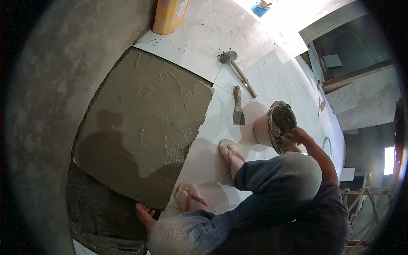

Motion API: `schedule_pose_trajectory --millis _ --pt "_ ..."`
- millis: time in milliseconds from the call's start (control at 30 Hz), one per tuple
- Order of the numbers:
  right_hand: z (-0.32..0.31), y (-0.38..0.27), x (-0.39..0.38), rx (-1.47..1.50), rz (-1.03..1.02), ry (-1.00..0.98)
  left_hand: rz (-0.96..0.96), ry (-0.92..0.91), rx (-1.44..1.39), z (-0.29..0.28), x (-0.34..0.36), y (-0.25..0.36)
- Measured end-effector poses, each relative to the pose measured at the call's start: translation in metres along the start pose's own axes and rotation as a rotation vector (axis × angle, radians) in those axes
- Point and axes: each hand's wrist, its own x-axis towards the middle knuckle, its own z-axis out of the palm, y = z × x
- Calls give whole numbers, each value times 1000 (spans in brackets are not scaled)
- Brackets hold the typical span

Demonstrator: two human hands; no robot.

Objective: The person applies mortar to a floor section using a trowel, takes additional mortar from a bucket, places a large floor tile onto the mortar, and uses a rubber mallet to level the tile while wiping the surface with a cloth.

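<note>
A large square tile (140,114), its upper face coated in wet grey mortar, lies at the left. At its near edge my left hand (146,213) has its fingers curled against the rim; the thumb is hidden. To the right, a pale bucket (261,127) is tilted with its mouth towards me, grey mortar inside it. My right hand (297,137) reaches to the bucket's mouth with bent fingers, and what they grip is not plain. A putty knife (238,106) and a rubber mallet (238,72) lie on the white tiled floor just beyond the bucket.
A yellow jug (170,16) stands at the far left by the wall (51,106). A blue container (260,8) is at the far end. Dark rough ground (97,204) shows below the coated tile. My sandalled feet (229,148) are on the white tiles (204,153). Wooden poles (369,199) stand at the right.
</note>
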Motion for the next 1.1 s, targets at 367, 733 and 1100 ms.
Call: schedule_pose_trajectory --millis 367,733,1100 --pt "36 -205 118 80 -794 454 -76 -30 -105 3 8 -5" --pt "47 -279 212 283 -917 249 -41 -217 -295 -14 -9 -1" --pt "70 -311 226 375 -750 76 26 16 -176 -2 -44 17"
